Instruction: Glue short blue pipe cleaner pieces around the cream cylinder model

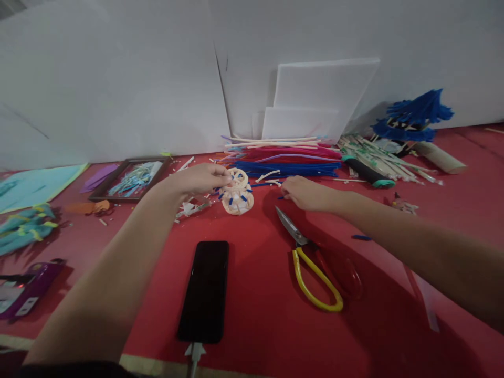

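My left hand (pixel 208 178) pinches the upper edge of a small cream pipe-cleaner craft (pixel 238 202) with short blue pieces across it. It has a round openwork top and a wider lower part. My right hand (pixel 301 193) is low over the red table, its fingers closed on a short blue pipe-cleaner piece (pixel 280 198) whose end shows at the fingertips. Between the hands lie loose cream and blue pipe-cleaner bits (pixel 268 181). Just below the right hand, scissors (pixel 301 239) with one yellow and one red handle lie with their blades pointing up and left.
A black phone (pixel 205 291) with a cable lies in front. Behind are bundled pipe cleaners (pixel 283 168) and white boards (pixel 323 84). A glue gun (pixel 27 289), a framed tray (pixel 134 181) and teal pieces are at left. At right stand a green-black tool (pixel 368 172) and a blue craft (pixel 417 118).
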The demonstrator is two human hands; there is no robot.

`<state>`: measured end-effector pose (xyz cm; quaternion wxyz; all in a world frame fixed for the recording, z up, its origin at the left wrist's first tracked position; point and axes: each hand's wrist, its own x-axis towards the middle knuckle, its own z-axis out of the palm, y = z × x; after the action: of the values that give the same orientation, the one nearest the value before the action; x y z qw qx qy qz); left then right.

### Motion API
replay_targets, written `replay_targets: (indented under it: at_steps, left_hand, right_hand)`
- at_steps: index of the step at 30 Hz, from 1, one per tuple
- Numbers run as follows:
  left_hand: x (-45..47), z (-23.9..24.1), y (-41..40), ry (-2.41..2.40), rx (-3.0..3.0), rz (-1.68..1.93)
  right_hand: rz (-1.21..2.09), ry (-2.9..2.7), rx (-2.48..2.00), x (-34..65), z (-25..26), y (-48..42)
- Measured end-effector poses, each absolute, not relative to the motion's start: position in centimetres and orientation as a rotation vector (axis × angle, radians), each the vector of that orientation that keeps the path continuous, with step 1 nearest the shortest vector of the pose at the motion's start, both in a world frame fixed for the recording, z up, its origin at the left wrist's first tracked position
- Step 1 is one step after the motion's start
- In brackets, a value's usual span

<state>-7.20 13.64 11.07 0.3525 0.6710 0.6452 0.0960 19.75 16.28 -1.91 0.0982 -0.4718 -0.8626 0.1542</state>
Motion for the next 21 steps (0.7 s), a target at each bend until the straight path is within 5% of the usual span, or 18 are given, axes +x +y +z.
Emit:
replay_targets:
  at_steps: [4, 8, 15, 21]
  left_hand:
    - [-6.5, 12.2, 11.1, 1.749, 1.892, 0.525]
    - [-3.2, 10.5, 6.3, 1.344, 1.770, 0.963]
    - [3.0, 1.9, 2.9, 1.019, 0.944, 0.757]
    - [3.7, -0.5, 2.5, 0.927, 0.813, 0.814]
  right_hand:
    - [0.512, -2.302, -1.407, 22.7, -0.7, 12.3]
    - [0.649, -2.093, -1.335, 24.2, 0.1, 7.2]
    - [0.988, -1.636, -1.228, 21.2, 0.6, 1.7]
    - [1.007, -1.451, -1.273, 19.7, -0.4, 0.0]
